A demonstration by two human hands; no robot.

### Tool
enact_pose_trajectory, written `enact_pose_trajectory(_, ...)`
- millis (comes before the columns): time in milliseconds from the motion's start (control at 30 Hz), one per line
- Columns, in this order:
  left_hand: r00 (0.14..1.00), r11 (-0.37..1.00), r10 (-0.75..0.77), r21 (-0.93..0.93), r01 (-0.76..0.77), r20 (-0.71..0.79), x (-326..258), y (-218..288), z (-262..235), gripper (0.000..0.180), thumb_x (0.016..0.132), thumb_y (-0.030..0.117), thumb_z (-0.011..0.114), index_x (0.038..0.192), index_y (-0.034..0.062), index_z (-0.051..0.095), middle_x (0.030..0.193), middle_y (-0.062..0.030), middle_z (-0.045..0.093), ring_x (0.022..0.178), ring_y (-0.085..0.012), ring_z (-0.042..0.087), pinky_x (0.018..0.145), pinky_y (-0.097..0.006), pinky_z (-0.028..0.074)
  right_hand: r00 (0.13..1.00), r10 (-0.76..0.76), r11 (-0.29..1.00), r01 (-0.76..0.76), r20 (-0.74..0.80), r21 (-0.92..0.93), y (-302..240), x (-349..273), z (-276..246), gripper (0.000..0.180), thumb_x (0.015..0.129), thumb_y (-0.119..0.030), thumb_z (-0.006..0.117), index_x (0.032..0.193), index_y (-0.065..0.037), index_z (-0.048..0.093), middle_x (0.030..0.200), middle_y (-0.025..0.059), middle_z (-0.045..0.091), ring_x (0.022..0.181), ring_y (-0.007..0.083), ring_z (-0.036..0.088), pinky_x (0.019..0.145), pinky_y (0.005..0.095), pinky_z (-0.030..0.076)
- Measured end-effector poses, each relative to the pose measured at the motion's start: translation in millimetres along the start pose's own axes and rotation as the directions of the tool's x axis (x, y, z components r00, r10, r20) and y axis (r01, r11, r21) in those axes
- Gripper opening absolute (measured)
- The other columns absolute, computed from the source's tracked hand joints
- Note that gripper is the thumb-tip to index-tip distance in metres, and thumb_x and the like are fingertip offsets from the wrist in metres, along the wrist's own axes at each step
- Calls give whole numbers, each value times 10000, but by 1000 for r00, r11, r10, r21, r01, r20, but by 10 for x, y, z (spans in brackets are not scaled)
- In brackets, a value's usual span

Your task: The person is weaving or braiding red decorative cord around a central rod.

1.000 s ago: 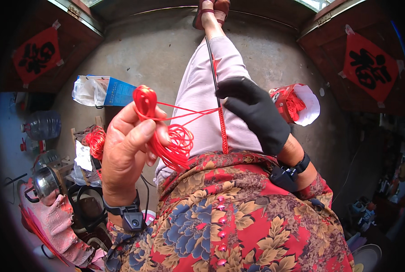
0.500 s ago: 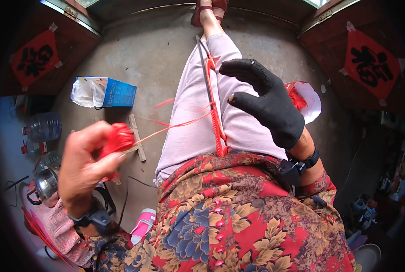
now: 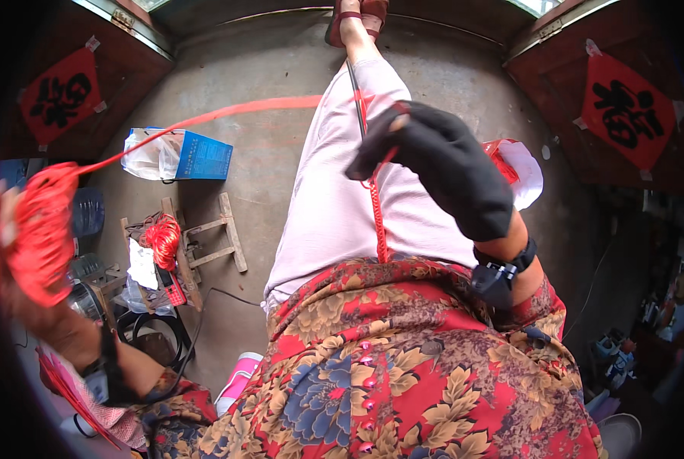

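Note:
My left hand [image 3: 28, 252] is stretched far out to the left, closed around a bundle of red cord [image 3: 43, 229]. A taut red strand [image 3: 212, 115] runs from it across to my right hand [image 3: 441, 164], which wears a black glove and pinches the cord over my outstretched leg in pale trousers [image 3: 342, 206]. Below that hand a knotted red braid [image 3: 377, 222] hangs along a thin dark rod [image 3: 355, 88] that reaches toward my sandalled foot [image 3: 357, 19].
A small wooden stool [image 3: 204, 241] with a hank of red cord [image 3: 163, 239] stands on the concrete floor at left, beside a blue box and plastic bag [image 3: 181, 154]. A white bag with red cord [image 3: 519, 170] lies at right. Dark doors with red paper squares [image 3: 625, 107] flank the space.
My left hand has swung from near my lap far out to the left, pulling the red strand long and taut. My gloved right hand has closed on the cord at the braid.

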State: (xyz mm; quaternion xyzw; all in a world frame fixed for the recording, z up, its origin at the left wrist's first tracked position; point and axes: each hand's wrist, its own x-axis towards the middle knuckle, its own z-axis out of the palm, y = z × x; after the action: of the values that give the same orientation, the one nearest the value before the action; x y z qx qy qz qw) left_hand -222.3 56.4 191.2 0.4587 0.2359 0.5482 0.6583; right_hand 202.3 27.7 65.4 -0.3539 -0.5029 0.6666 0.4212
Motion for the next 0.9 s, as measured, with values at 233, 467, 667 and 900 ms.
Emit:
enact_pose_trajectory(233, 806, 710, -551, 386, 590, -218, -101, -2165, 745, 344, 885, 158, 676, 1181, 17, 571, 868, -7, 627, 734, -65, 585, 628, -212, 457, 990, 133, 987, -128, -41, 100, -55, -463, -45, 449, 1064, -319, 409, 1021, 63, 642, 905, 136, 681, 851, 211, 679, 833, 338, 520)
enact_pose_trajectory(467, 879, 710, -454, 536, 457, -147, -136, -2900, 1295, 467, 756, 190, 808, 1121, 3, 586, 919, -68, 657, 875, -147, 649, 792, -303, 528, 992, 126, 910, -111, -10, 398, -141, -667, 35, 490, 1075, -301, 372, 961, 81, 657, 816, 145, 651, 729, 216, 654, 734, 317, 507)
enact_pose_trajectory(667, 891, 635, -381, 630, 447, -247, -225, -3094, 1207, 428, 690, 166, 774, 1038, 23, 572, 811, -62, 628, 751, -158, 608, 743, -320, 519, 974, 225, 877, -214, 27, 430, -579, -954, 83, 467, 1026, -326, 453, 842, 53, 653, 574, 42, 530, 400, 67, 362, 400, 244, 306)
enact_pose_trajectory(900, 818, 801, -530, 184, 570, -224, -234, -2916, 1080, 558, 827, 97, 741, 1282, 24, 426, 1053, -96, 632, 911, -146, 634, 803, -294, 545, 860, 146, 984, -179, -489, -21, -268, -853, -332, 333, 1013, -249, 508, 898, 32, 642, 801, 67, 643, 712, 149, 591, 668, 313, 482)
